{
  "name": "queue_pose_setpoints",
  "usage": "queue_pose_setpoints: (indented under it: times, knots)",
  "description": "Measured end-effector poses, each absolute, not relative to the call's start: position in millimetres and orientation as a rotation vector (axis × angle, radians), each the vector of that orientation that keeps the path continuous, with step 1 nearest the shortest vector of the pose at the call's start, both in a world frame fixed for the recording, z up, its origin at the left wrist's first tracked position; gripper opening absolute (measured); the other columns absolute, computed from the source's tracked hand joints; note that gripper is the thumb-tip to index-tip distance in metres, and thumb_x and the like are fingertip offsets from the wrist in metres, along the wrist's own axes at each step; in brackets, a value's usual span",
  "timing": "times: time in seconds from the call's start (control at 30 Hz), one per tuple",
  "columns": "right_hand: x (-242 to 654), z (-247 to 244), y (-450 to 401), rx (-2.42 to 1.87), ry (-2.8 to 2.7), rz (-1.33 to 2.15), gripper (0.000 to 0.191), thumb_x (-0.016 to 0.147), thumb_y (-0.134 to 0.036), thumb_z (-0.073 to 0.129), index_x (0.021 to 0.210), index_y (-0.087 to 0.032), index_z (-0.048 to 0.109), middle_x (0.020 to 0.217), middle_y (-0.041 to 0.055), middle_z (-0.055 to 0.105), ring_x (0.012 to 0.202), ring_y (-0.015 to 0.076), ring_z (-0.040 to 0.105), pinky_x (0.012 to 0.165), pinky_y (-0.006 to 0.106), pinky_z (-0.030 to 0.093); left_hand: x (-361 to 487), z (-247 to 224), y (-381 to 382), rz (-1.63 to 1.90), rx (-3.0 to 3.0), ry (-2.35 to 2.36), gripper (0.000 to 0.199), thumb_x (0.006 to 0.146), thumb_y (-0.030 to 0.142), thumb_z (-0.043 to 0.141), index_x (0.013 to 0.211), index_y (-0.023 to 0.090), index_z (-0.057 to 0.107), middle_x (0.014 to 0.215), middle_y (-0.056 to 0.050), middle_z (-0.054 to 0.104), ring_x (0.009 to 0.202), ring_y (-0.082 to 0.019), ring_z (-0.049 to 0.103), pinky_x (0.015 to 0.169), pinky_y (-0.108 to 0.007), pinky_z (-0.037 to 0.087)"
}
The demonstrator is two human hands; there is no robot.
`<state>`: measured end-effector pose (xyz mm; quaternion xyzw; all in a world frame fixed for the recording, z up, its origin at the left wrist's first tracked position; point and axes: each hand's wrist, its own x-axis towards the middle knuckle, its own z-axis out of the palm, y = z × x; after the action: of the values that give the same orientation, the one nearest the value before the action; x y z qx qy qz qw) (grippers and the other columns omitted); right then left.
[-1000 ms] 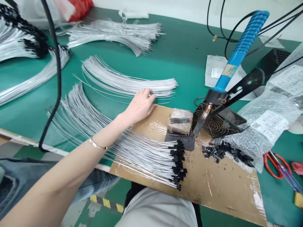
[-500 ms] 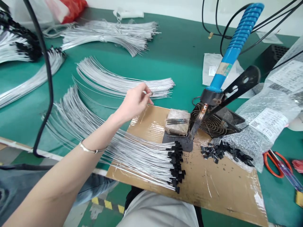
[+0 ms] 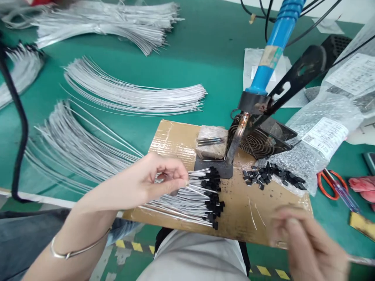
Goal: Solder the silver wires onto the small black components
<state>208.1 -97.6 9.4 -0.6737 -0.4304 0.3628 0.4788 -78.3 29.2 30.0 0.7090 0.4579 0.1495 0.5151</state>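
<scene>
My left hand (image 3: 164, 179) is closed in a pinch on a few thin white wires (image 3: 108, 130), which trail back to the upper left. Their tips stick out past my fingertips, above a fanned bundle of white wires (image 3: 70, 136). Small black connectors (image 3: 215, 199) cap that bundle's right ends on a brown cardboard sheet (image 3: 234, 218). My right hand (image 3: 310, 242) is at the lower right over the cardboard's edge, its fingers bent and smeared by motion. Whether it holds anything cannot be made out. Loose black connectors (image 3: 260, 175) lie in a pile beyond it.
A blue-handled soldering iron (image 3: 263, 74) leans in its stand (image 3: 213, 168), beside a pad with thin metal sticks. Another bundle of wires (image 3: 134, 95) lies behind. Orange-handled scissors (image 3: 324, 185) and a bubble-wrap bag (image 3: 316, 156) are on the right.
My left hand has come from the rear wire bundle toward me and down over the connector-ended bundle, bringing wires along. My right hand has entered at the lower right. The view has shifted.
</scene>
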Motion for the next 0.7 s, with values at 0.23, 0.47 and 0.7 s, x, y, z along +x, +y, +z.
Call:
queue_pose_setpoints:
  times: [0.23, 0.47, 0.7]
  knots:
    - [154.3, -7.0, -65.8, -1.475, -1.118, 1.423, 0.019, 0.089, -0.035, 0.072, 0.076, -0.022, 0.068, 0.068, -0.0021, 0.061, 0.059, 0.0116, 0.051, 0.053, 0.024, 0.038, -64.2, 13.5, 12.5, 0.411, 1.645, 1.067, 0.023, 0.095, 0.031, 0.062, 0.075, 0.023, 0.069, 0.068, -0.002, 0.068, 0.059, -0.016, 0.058, 0.049, -0.025, 0.043]
    - [156.9, -23.4, -62.0, -1.405, -1.141, 1.41, 0.031, 0.096, -0.038, 0.069, 0.071, -0.021, 0.063, 0.055, -0.007, 0.047, 0.045, 0.0071, 0.037, 0.043, 0.022, 0.029, -61.6, 12.9, 13.6, 0.524, 1.615, 0.994, 0.022, 0.092, 0.02, 0.061, 0.071, 0.024, 0.067, 0.079, -0.006, 0.075, 0.074, -0.021, 0.071, 0.054, -0.027, 0.052]
    - [158.6, -19.3, -59.6, -1.378, -1.306, 1.32, 0.027, 0.1, -0.031, 0.064, 0.075, -0.021, 0.062, 0.065, -0.0049, 0.052, 0.053, 0.0087, 0.044, 0.05, 0.024, 0.034, -59.9, 11.7, 10.4, 0.463, 1.692, 1.037, 0.017, 0.094, 0.021, 0.059, 0.079, 0.024, 0.068, 0.074, -0.002, 0.071, 0.062, -0.016, 0.064, 0.052, -0.025, 0.048]
